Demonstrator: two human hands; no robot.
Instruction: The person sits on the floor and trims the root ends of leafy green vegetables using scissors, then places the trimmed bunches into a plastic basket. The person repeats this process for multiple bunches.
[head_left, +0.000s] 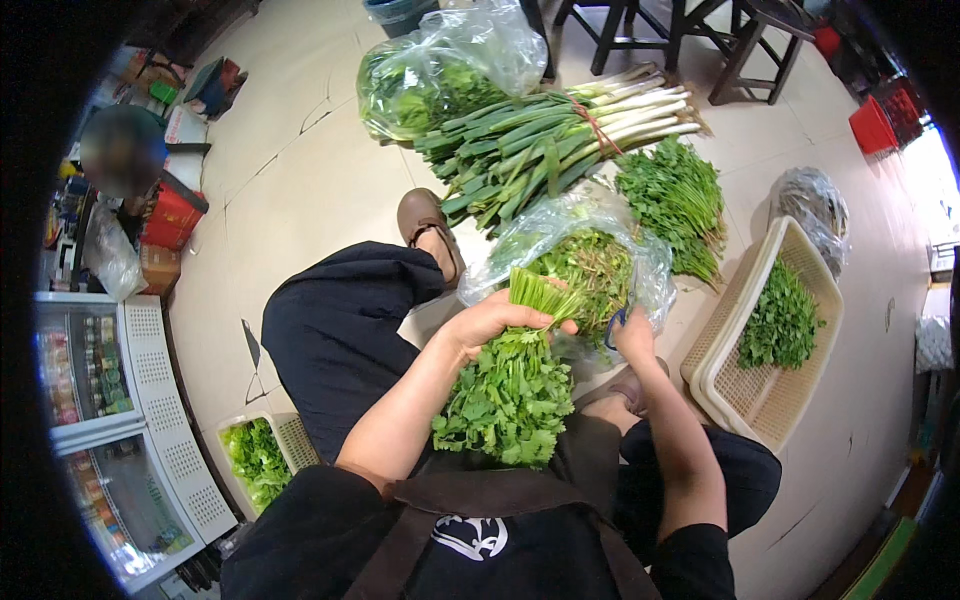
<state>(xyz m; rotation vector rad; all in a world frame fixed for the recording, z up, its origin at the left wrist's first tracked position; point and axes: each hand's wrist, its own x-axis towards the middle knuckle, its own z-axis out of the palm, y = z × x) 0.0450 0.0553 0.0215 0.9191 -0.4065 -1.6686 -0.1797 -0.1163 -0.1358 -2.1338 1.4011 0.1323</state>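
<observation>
A leafy bunch of cilantro (514, 390) is gripped around its stems by my left hand (499, 315), leaves hanging towards my lap and stem ends pointing away. My right hand (635, 337) holds blue-handled scissors (616, 327), blades pointing away from me. Just beyond both hands lies an open clear plastic bag (491, 270) with trimmed stems, roots and leaves (600, 270) in it. Another bunch of cilantro (675, 202) rests on the floor past the bag. To the right, a cream plastic basket (765, 405) holds loose cilantro (781, 319).
Green onions (525, 150) tied with red string and a plastic bag of greens (427, 90) lie ahead. Dark wooden stools (757, 45) stand behind. A basket of lettuce (259, 461) and a glass-door refrigerator (112, 435) are at left, a grey plastic bag (810, 214) at right.
</observation>
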